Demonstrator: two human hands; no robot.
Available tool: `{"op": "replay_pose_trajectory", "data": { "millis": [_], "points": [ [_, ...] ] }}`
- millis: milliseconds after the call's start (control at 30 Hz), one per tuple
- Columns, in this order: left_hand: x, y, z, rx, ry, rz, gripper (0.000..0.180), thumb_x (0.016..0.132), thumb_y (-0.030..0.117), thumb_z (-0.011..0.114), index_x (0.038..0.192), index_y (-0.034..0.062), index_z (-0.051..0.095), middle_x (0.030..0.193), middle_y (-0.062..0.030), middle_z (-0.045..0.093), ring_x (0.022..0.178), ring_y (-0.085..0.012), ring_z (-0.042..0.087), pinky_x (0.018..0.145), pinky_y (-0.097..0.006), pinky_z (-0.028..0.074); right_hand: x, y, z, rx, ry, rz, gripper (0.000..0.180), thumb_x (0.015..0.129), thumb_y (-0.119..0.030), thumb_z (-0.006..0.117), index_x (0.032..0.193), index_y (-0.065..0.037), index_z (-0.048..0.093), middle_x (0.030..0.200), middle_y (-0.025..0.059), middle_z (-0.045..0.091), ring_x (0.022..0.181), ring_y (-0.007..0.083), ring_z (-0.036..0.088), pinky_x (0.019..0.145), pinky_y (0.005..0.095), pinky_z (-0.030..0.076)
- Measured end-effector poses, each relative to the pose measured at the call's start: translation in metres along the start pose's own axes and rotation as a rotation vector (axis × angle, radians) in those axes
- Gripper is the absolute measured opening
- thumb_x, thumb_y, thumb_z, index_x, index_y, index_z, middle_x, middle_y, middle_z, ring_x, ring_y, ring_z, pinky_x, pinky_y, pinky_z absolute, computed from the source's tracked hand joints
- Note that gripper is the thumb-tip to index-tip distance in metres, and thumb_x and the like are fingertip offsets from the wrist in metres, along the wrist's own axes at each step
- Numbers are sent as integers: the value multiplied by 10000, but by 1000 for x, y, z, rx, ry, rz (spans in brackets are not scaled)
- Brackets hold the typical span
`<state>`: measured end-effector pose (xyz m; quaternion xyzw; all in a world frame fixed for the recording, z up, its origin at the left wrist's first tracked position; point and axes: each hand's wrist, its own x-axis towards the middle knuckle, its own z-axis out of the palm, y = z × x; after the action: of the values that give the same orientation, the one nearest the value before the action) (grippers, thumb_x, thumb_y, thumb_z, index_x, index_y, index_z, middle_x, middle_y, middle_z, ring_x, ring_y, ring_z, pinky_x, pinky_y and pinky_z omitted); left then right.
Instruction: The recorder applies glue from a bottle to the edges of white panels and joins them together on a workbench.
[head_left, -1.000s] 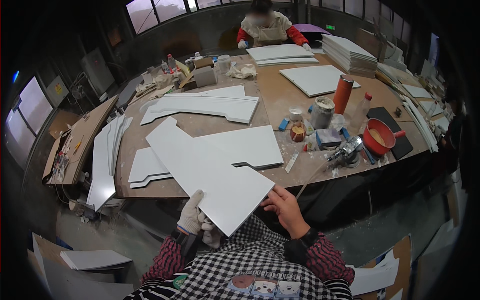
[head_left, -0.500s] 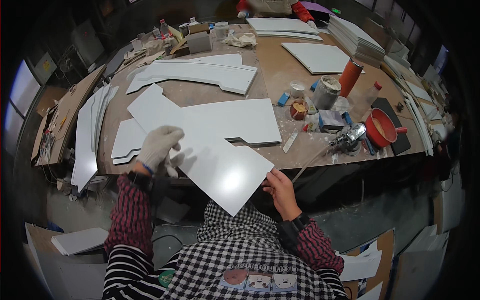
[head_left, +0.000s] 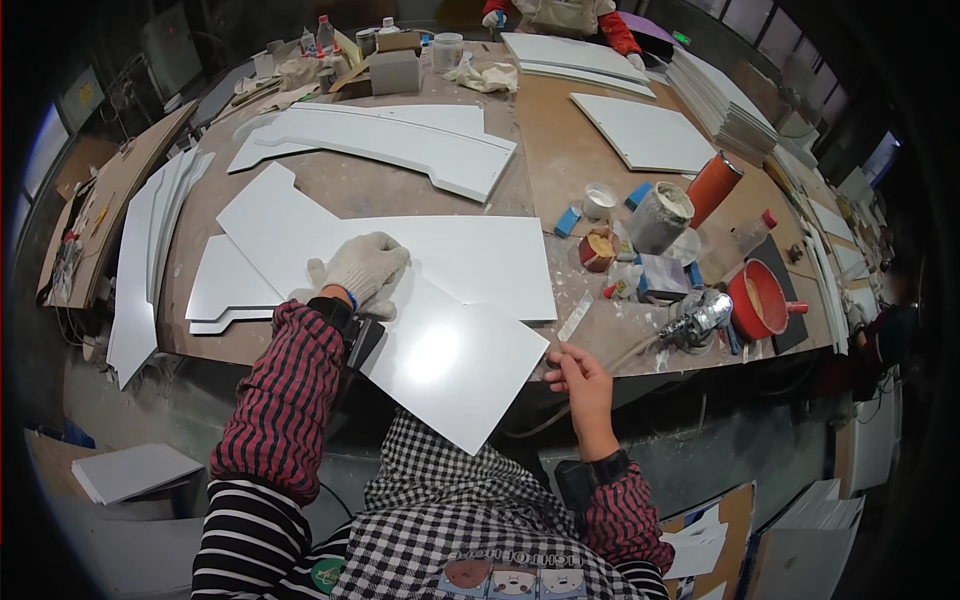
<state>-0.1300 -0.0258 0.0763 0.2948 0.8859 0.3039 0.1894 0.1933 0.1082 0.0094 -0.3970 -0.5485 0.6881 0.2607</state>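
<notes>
A white, notched flat panel (head_left: 455, 375) lies over other white panels, its near corner jutting past the table edge toward me. My left hand (head_left: 368, 270), in a pale knit glove, rests on the panel's upper face, fingers curled down. Whatever may be under those fingers is hidden. Bare and without a glove, my right hand (head_left: 582, 385) hovers beside the panel's right corner, its fingers loosely bent and apart. Beneath the panel, another white panel (head_left: 490, 255) extends to the right, and a cut-out white panel (head_left: 225, 280) shows at the left.
Long white panels (head_left: 400, 145) lie farther back. On the right stand a red pan (head_left: 757, 300), a metal power tool with a hose (head_left: 700, 320), an orange cylinder (head_left: 715, 190) and a coated can (head_left: 660, 218). A person in red sleeves (head_left: 620, 35) works across the table.
My left hand has moved right from the panel's left edge onto its face. The panel has settled lower over the others. My right hand has let go of the corner.
</notes>
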Motion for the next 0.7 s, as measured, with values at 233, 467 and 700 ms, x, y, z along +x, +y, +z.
{"op": "replay_pose_trajectory", "data": {
  "millis": [233, 467, 700],
  "points": [
    [-2, 14, -3, 56, -18, -55, 390, 839, 369, 537, 993, 45, 690, 851, -110, 700, 821, -264, 662, 787, -355, 499, 7, -5, 5, -123, -25, -68, 270, 967, -125, 556, 1178, 28, 628, 1022, 93, 698, 754, 103, 644, 639, 208, 505],
    [2, 0, 2, 68, 66, 39, 358, 851, 326, 553, 959, 10, 684, 712, -97, 664, 654, -215, 629, 657, -336, 488, 12, -17, -1, -204, 3, -225, 263, 955, -133, 570, 1153, 22, 644, 937, 73, 700, 723, 103, 640, 639, 233, 499],
    [-12, 5, -3, 47, -13, -69, 394, 844, 361, 516, 1014, 48, 684, 903, -152, 701, 865, -315, 664, 822, -385, 498, 78, -61, -64, -938, 386, -526, 368, 836, -177, 693, 1140, 19, 630, 873, 127, 691, 757, 233, 673, 683, 342, 527]
  ]
}}
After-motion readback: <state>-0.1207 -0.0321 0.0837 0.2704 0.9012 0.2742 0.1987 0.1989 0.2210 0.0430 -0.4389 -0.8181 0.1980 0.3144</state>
